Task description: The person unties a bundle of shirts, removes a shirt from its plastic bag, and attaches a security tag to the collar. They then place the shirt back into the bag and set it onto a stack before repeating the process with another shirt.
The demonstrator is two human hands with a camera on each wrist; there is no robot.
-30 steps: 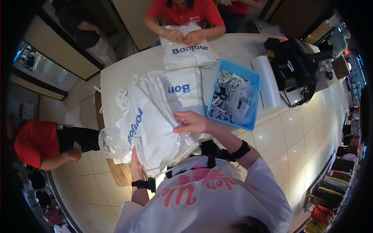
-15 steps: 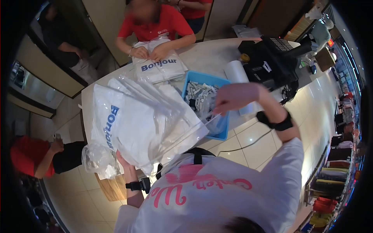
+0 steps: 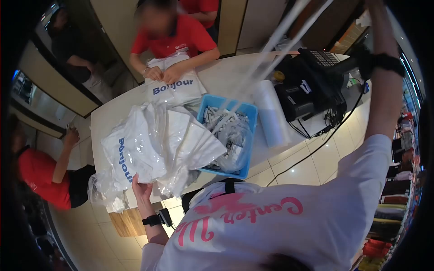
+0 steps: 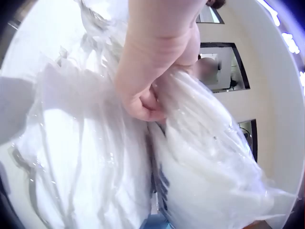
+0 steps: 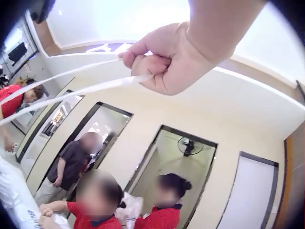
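Note:
A heap of white "Bonjour" garments in clear plastic bags (image 3: 149, 144) lies on the white counter (image 3: 230, 74). My left hand (image 3: 141, 186) grips the heap's near edge, its fingers curled into the plastic (image 4: 143, 102). My right arm (image 3: 384, 95) is raised high, and its hand leaves the head view at the top. In the right wrist view that hand (image 5: 162, 62) pinches two pale plastic strips (image 5: 81, 81). The strips (image 3: 266, 54) run taut from above the blue bin up to the hand.
A blue bin (image 3: 247, 109) of small white pieces sits right of the heap, beside a plastic roll (image 3: 271, 119) and a black till (image 3: 312, 86). A person in red (image 3: 174, 40) handles a Bonjour bag across the counter. Another person in red (image 3: 40, 176) is at left.
My right hand left the heap and rose up and to the right, drawing the plastic strips taut overhead. The heap settled lower and to the left under my left hand.

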